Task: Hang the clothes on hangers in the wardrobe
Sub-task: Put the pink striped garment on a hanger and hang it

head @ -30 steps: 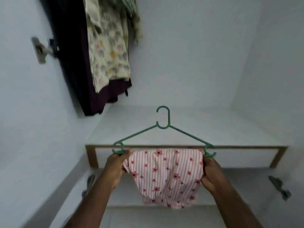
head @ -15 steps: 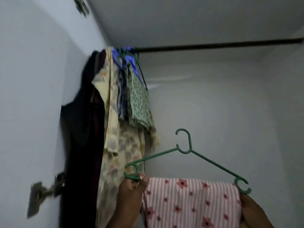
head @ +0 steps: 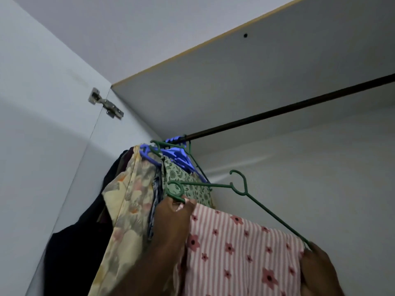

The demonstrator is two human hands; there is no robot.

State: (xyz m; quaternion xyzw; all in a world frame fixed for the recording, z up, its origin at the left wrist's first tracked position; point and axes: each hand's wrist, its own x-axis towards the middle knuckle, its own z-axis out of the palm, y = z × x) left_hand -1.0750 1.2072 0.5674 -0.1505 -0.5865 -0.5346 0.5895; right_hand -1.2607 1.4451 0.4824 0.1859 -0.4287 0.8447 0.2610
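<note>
A green plastic hanger carries a pink striped garment with red flowers folded over its bar. My left hand pinches the hanger's left end loop. At the lower right, my right hand grips its right end together with the cloth. The hanger is tilted, left end higher, and its hook sits free below the dark wardrobe rod.
Several garments hang bunched at the rod's left end on blue and green hangers: a cream floral one, a green patterned one, a dark one. A metal door hinge sits upper left. The rod to the right is bare.
The view has swung upward from the shelf to the rod. Both hands have raised the hanger with the pink garment toward the rod, and it now tilts down to the right.
</note>
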